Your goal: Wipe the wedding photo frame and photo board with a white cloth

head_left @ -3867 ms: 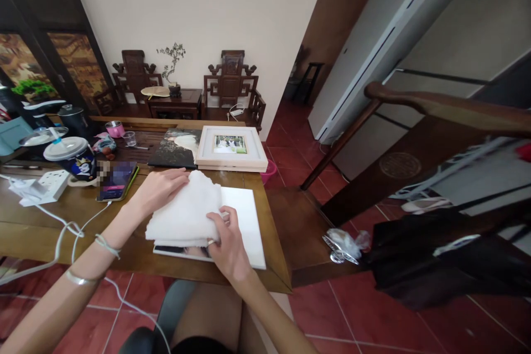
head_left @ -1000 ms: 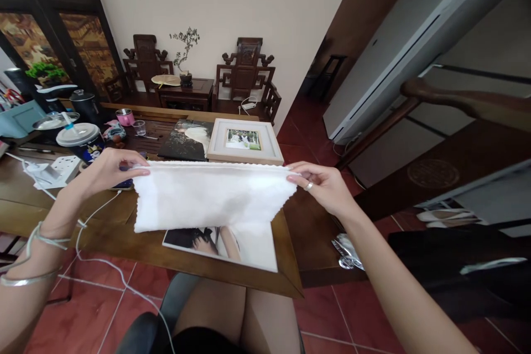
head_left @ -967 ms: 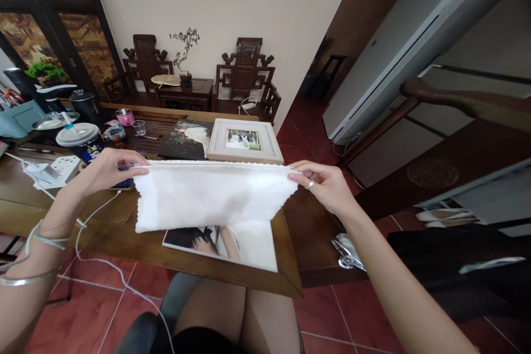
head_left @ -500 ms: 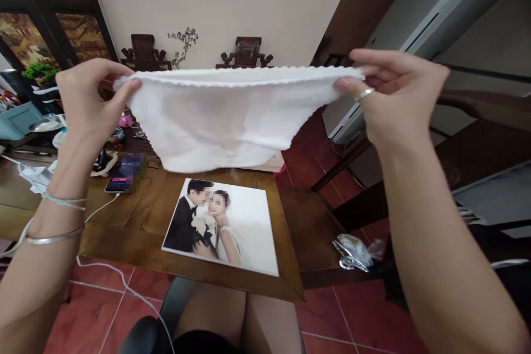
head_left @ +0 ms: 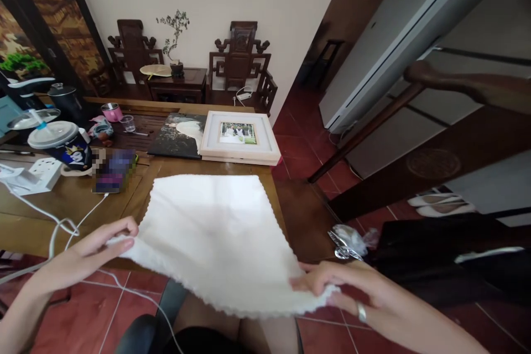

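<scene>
Soft, scallop-edged white cloth point(head_left: 215, 232) is extending over the table point(head_left: 128, 207).
Left hand point(head_left: 89, 248) and right hand point(head_left: 359, 279), wide apart, are pinching its near corners.

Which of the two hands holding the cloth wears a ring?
The right hand, at the near right corner of the white cloth: it bears a silver ring. The left hand, at the near left corner, shows none.

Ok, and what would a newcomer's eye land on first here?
The big white cloth in the middle, its near corners pinched by the left hand and right hand. Next, the pale framed picture just beyond it, on the table. Then the dark, white-lidded cup over on the left.
</scene>
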`<control>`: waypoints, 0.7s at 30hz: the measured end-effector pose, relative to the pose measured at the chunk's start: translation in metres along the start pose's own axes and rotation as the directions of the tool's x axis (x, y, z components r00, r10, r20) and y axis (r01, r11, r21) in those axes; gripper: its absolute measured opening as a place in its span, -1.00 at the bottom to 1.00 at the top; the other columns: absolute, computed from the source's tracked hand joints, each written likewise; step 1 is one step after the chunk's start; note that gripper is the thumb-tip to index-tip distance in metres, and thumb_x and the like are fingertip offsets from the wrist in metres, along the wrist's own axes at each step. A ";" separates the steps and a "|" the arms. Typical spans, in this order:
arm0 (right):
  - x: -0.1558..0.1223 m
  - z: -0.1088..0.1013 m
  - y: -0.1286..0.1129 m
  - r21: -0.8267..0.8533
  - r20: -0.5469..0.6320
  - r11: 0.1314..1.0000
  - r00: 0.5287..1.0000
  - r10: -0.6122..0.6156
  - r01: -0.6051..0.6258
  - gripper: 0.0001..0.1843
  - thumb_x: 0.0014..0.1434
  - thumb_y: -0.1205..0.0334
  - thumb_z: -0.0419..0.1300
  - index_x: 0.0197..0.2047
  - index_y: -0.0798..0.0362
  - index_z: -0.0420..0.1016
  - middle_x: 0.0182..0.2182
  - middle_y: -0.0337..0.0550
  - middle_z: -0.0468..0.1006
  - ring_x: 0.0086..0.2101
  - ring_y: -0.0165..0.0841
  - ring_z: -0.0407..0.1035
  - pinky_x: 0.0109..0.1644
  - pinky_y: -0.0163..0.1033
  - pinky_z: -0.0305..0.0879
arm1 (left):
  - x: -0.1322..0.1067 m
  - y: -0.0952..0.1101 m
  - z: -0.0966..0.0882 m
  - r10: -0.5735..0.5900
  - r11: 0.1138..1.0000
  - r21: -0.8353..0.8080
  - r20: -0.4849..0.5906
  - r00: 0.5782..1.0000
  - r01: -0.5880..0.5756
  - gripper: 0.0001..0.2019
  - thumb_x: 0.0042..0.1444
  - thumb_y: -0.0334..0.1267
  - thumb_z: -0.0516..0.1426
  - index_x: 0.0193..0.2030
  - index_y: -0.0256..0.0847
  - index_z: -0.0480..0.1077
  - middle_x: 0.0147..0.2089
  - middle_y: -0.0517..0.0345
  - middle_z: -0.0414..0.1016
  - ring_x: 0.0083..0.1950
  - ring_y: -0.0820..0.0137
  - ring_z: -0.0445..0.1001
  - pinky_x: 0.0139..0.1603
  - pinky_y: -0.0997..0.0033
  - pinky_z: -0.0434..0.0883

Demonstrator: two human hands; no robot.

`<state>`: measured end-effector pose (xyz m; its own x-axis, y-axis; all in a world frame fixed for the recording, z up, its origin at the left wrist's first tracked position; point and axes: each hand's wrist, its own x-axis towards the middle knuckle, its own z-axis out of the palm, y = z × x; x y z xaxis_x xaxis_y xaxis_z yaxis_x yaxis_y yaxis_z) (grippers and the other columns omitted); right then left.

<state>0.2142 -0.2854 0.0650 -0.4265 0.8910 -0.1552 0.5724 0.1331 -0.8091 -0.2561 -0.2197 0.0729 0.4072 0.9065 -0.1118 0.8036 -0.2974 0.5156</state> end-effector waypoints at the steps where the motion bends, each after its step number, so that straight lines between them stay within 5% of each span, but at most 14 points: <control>1: -0.004 0.002 0.000 -0.024 0.004 1.000 1.000 -0.001 0.001 -0.81 0.17 -0.03 0.23 -0.32 -0.18 0.63 -0.28 -0.16 0.68 -0.22 -0.13 0.56 -0.14 -0.14 0.50 | -0.004 -0.004 0.001 -0.015 0.997 -0.074 0.062 0.998 0.020 -0.82 0.19 -0.02 -0.03 -0.22 0.14 0.36 -0.33 0.35 0.48 -0.33 0.36 0.46 -0.31 0.45 0.43; 5: -0.008 0.002 0.001 -0.101 0.054 0.993 0.997 -0.052 0.058 -0.84 0.16 -0.02 0.24 -0.21 -0.32 0.65 -0.29 -0.24 0.68 -0.29 -0.19 0.57 -0.22 -0.20 0.51 | -0.017 -0.011 0.000 -0.005 0.970 -0.236 0.239 0.971 0.063 -0.89 0.12 -0.07 0.06 -0.22 0.16 0.37 -0.30 0.37 0.46 -0.30 0.32 0.47 -0.29 0.41 0.44; 7: -0.001 0.000 0.002 -0.117 0.008 0.989 0.996 -0.092 0.092 -0.83 0.17 -0.01 0.24 -0.21 -0.34 0.65 -0.30 -0.25 0.69 -0.32 -0.18 0.57 -0.25 -0.17 0.51 | -0.019 -0.006 0.000 0.005 0.968 -0.245 0.215 0.977 0.049 -0.90 0.11 -0.08 0.08 -0.24 0.16 0.38 -0.33 0.37 0.46 -0.33 0.32 0.48 -0.35 0.41 0.44; 9: 0.011 -0.004 0.000 -0.115 -0.187 0.986 0.972 -0.140 0.120 -0.83 0.16 -0.05 0.23 -0.28 -0.31 0.65 -0.38 -0.24 0.67 -0.41 -0.16 0.55 -0.36 -0.12 0.51 | -0.013 0.007 -0.002 -0.009 0.969 -0.247 -0.032 0.999 0.001 -0.93 0.12 -0.08 0.08 -0.27 0.15 0.38 -0.41 0.38 0.42 -0.45 0.36 0.43 -0.49 0.44 0.37; 10: 0.019 -0.008 -0.003 -0.114 -0.362 0.986 0.919 -0.153 0.120 -0.83 0.15 -0.07 0.23 -0.32 -0.31 0.64 -0.43 -0.24 0.65 -0.46 -0.16 0.53 -0.41 -0.10 0.50 | -0.006 0.016 -0.004 -0.035 0.973 -0.230 -0.245 0.969 -0.023 -0.93 0.13 -0.07 0.09 -0.28 0.13 0.37 -0.44 0.38 0.39 -0.48 0.38 0.41 -0.52 0.44 0.34; 11: 0.029 -0.015 -0.007 -0.119 -0.529 0.987 0.834 -0.157 0.109 -0.84 0.15 -0.09 0.23 -0.34 -0.32 0.62 -0.46 -0.23 0.63 -0.47 -0.14 0.51 -0.43 -0.06 0.48 | 0.004 0.027 -0.009 -0.044 0.978 -0.201 -0.473 0.880 -0.060 -0.93 0.13 -0.06 0.09 -0.31 0.11 0.36 -0.48 0.39 0.35 -0.52 0.41 0.36 -0.56 0.44 0.28; 13: 0.052 -0.034 -0.021 -0.148 -0.784 0.987 0.599 -0.160 0.069 -0.89 0.14 -0.10 0.24 -0.32 -0.37 0.58 -0.44 -0.24 0.60 -0.41 -0.11 0.50 -0.36 0.01 0.48 | 0.034 0.050 -0.024 -0.051 0.998 -0.064 -0.823 0.566 -0.002 -0.91 0.17 -0.08 0.10 -0.25 0.05 0.38 -0.31 0.32 0.42 -0.30 0.36 0.45 -0.35 0.31 0.35; 14: 0.065 -0.048 -0.029 -0.196 -0.742 0.979 0.643 -0.187 0.058 -0.89 0.13 -0.12 0.24 -0.31 -0.39 0.57 -0.36 -0.24 0.61 -0.29 -0.06 0.50 -0.20 0.06 0.47 | 0.052 0.061 -0.035 0.021 1.000 0.025 -0.874 0.486 0.001 -0.88 0.19 -0.06 0.09 -0.23 0.02 0.38 -0.24 0.30 0.45 -0.18 0.34 0.46 -0.24 0.24 0.36; 15: 0.078 -0.062 -0.037 -0.248 -0.721 0.966 0.652 -0.235 0.074 -0.87 0.13 -0.15 0.23 -0.31 -0.40 0.57 -0.32 -0.25 0.61 -0.22 -0.04 0.49 -0.13 0.10 0.44 | 0.070 0.071 -0.047 0.085 0.995 0.098 -0.872 0.481 0.001 -0.84 0.24 -0.04 0.05 -0.20 0.01 0.38 -0.18 0.29 0.46 -0.10 0.35 0.45 -0.19 0.20 0.34; 17: 0.101 -0.093 -0.052 -0.289 -0.817 0.947 0.481 -0.319 0.137 -0.81 0.17 -0.18 0.19 -0.20 -0.41 0.54 -0.21 -0.26 0.59 -0.12 -0.01 0.47 -0.06 0.12 0.41 | 0.103 0.089 -0.073 0.158 0.984 0.175 -0.905 0.395 0.007 -0.73 0.33 0.03 -0.05 -0.10 -0.03 0.36 -0.09 0.28 0.45 -0.03 0.40 0.44 -0.22 0.18 0.29; 21: 0.119 -0.131 -0.069 -0.377 -0.807 0.905 0.409 -0.426 0.198 -0.74 0.21 -0.15 0.17 -0.11 -0.28 0.54 -0.11 -0.24 0.58 0.00 -0.01 0.43 0.05 0.06 0.35 | 0.125 0.111 -0.101 0.287 0.951 0.309 -0.913 0.290 0.030 -0.63 0.37 0.12 -0.10 0.00 -0.06 0.31 -0.05 0.28 0.44 0.07 0.40 0.41 -0.34 0.20 0.16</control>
<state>0.2156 -0.1318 0.1763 0.1473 0.6577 0.7387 0.6974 0.4605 -0.5491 -0.1603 -0.1089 0.2019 -0.0476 0.4508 0.8913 0.9100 -0.3483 0.2248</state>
